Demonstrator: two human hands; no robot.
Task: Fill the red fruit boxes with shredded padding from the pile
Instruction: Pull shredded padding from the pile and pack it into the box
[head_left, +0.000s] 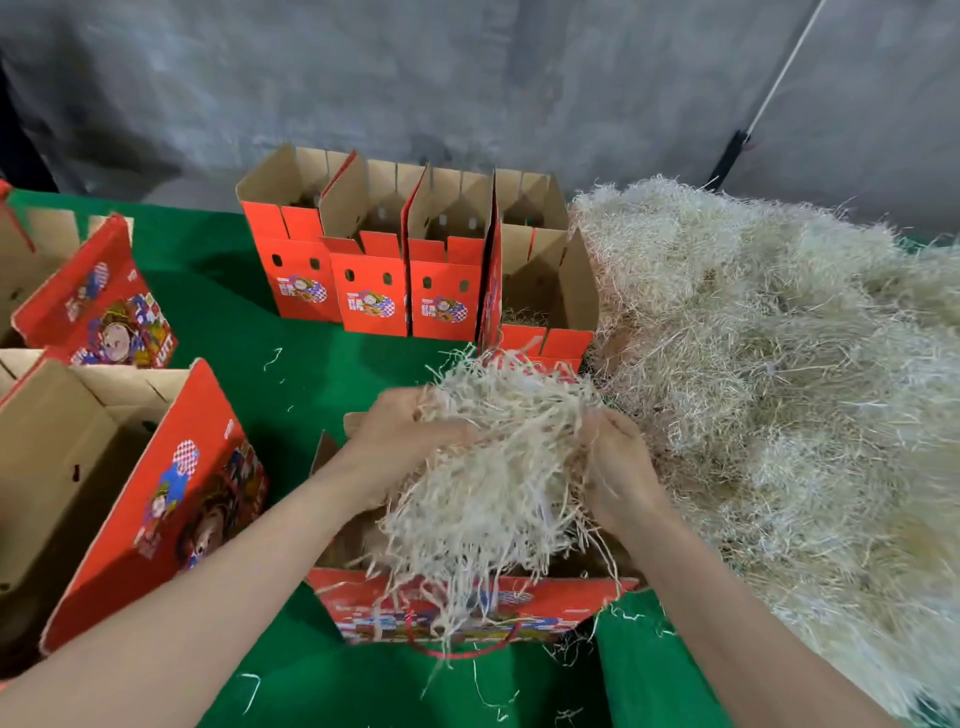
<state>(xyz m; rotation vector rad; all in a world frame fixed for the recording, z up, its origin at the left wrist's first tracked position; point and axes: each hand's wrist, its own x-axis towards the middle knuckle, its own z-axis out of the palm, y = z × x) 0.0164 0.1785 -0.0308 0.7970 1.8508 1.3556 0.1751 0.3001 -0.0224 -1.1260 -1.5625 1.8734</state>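
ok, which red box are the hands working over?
The box nearest the camera: left hand and right hand hold a padding clump over its open top. The back row and left boxes stand away from the hands.

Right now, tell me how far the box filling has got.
Done: the back box beside the pile shows some padding inside. In hand: the left hand and right hand grip a clump over the near box. Left: the big left box looks bare inside; the three back-row boxes hide their insides.

Grey wall (467, 78) behind green-covered table (322, 374)
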